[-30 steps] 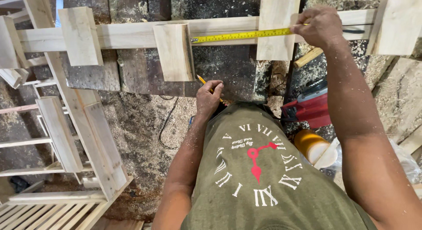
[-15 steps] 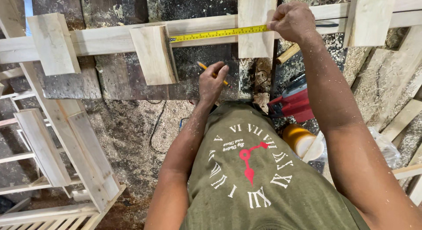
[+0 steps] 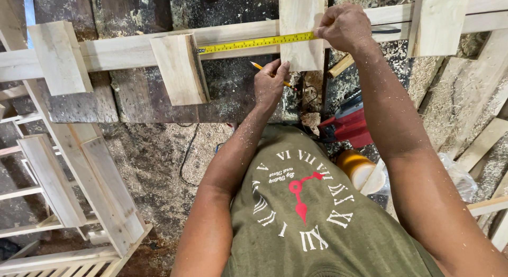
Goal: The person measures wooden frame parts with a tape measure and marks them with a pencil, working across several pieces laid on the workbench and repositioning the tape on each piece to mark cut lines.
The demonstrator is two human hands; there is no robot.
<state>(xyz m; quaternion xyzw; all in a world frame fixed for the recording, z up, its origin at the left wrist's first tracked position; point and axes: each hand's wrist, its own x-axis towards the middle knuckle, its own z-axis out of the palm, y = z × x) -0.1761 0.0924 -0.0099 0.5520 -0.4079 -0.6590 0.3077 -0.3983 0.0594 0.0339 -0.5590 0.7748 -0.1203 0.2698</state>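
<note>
A long pale wooden rail [image 3: 233, 34] runs across the top, with short wooden slats fixed across it. My right hand [image 3: 345, 27] presses a yellow tape measure [image 3: 254, 43] flat along the rail; the tape stretches left to the edge of a tilted slat [image 3: 179, 69]. My left hand [image 3: 271, 84] holds a yellow pencil [image 3: 260, 67] just below the rail, its fingertips touching the lower edge of the middle slat [image 3: 301, 31]. Sawdust speckles both forearms.
Another slat [image 3: 59, 57] sits at the far left and one [image 3: 438, 23] at the right. A slatted wooden frame [image 3: 79, 176] leans at the lower left. A red power tool [image 3: 349, 126], a yellow container [image 3: 355, 168] and a black cable [image 3: 186, 160] lie on the sawdust-covered floor.
My left hand with the pencil has risen towards the middle slat's lower edge. The view has shifted so the rail sits lower and more to the right; my right hand still pins the tape.
</note>
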